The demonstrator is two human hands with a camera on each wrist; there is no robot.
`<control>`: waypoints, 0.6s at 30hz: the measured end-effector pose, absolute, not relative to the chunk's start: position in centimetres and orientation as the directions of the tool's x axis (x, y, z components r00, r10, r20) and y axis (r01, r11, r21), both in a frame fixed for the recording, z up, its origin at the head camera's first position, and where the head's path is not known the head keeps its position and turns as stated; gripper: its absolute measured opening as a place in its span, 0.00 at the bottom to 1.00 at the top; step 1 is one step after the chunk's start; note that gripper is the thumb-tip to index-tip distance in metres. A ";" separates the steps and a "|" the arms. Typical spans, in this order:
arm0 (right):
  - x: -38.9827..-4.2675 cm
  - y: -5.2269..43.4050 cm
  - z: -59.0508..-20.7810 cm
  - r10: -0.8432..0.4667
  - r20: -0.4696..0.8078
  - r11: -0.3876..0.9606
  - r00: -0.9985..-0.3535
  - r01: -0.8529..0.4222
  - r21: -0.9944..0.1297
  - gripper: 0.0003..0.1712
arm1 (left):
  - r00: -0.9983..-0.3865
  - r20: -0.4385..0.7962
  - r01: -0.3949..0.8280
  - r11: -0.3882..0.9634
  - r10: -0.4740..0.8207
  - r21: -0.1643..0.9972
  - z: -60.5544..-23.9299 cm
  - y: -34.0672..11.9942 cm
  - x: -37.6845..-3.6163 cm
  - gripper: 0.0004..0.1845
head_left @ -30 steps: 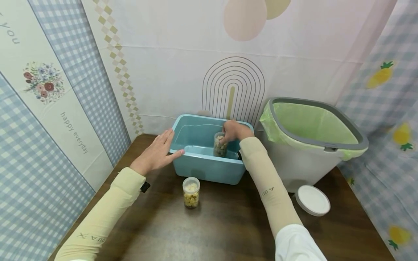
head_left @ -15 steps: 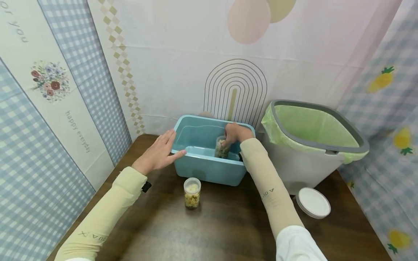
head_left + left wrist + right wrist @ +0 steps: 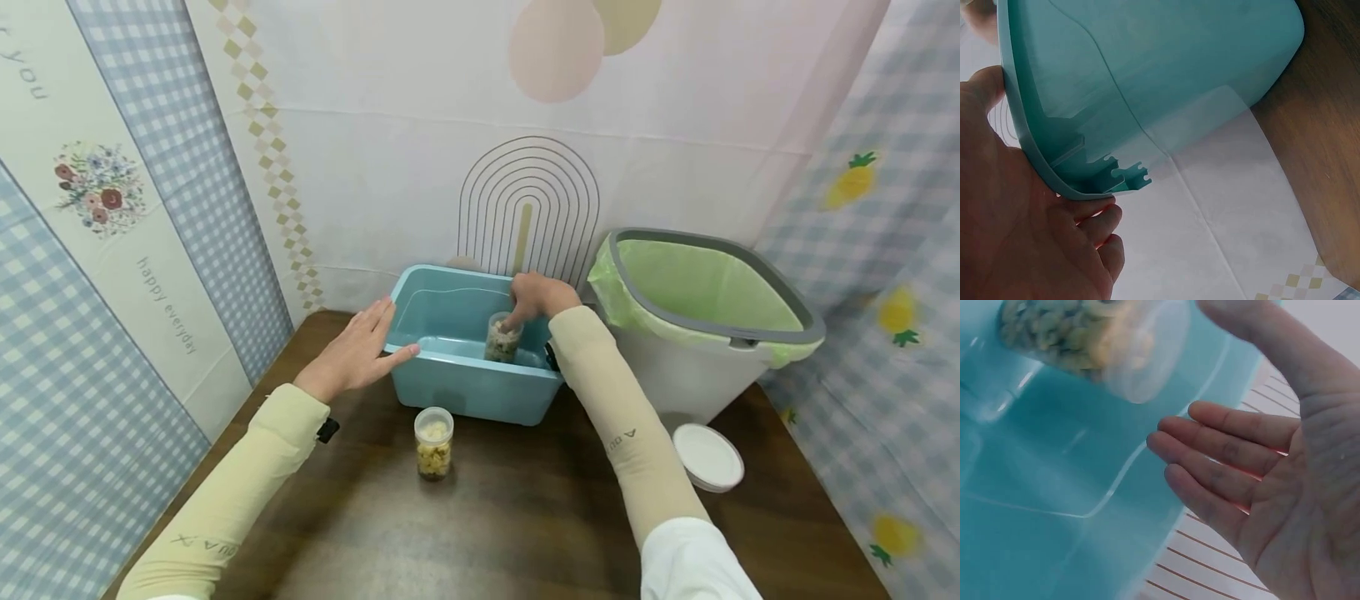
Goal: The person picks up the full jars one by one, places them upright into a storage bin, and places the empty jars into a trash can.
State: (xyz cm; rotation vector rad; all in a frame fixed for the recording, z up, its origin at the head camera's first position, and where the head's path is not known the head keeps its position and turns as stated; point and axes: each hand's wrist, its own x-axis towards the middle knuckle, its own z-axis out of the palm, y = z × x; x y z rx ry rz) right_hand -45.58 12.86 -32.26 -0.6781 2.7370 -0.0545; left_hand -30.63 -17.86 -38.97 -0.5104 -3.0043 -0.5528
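A blue plastic tub (image 3: 472, 387) sits against the back wall. Inside it stands a clear jar (image 3: 501, 343) of pale and darker pieces, also seen in the right wrist view as a jar (image 3: 1072, 344) with a translucent top. My right hand (image 3: 538, 298) reaches over the tub to the jar's top. In the right wrist view that hand (image 3: 1272, 462) has its fingers spread loosely, apart from the jar. My left hand (image 3: 351, 354) rests with straight fingers at the tub's left rim; the left wrist view shows the hand (image 3: 1029, 206) against the rim (image 3: 1019, 125).
A second clear jar (image 3: 433, 446) with yellow and white pieces stands on the brown table (image 3: 480, 533) in front of the tub. Right of the tub is a light grey bin (image 3: 675, 375) with a green liner. White round lids (image 3: 707, 457) lie by its base.
The right hand has lowered the jar to the tub's floor and its fingers have come off it. My left hand stays at the rim. The view has shifted slightly.
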 end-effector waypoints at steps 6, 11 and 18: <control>-44.6 12.8 -30.1 -0.505 -0.270 0.862 -0.820 -0.496 -0.106 0.27 | -0.944 0.097 0.328 0.885 0.314 0.331 -39.1 -18.0 -30.8 0.54; -43.4 12.9 -28.6 -0.567 -0.233 0.823 -0.790 -0.557 -0.113 0.31 | -0.944 0.092 0.330 0.882 0.317 0.338 -38.9 -18.1 -30.7 0.54; -41.0 12.7 -27.3 -0.644 -0.211 0.764 -0.735 -0.632 -0.130 0.29 | -0.944 0.073 0.327 0.882 0.322 0.339 -38.8 -18.3 -30.5 0.55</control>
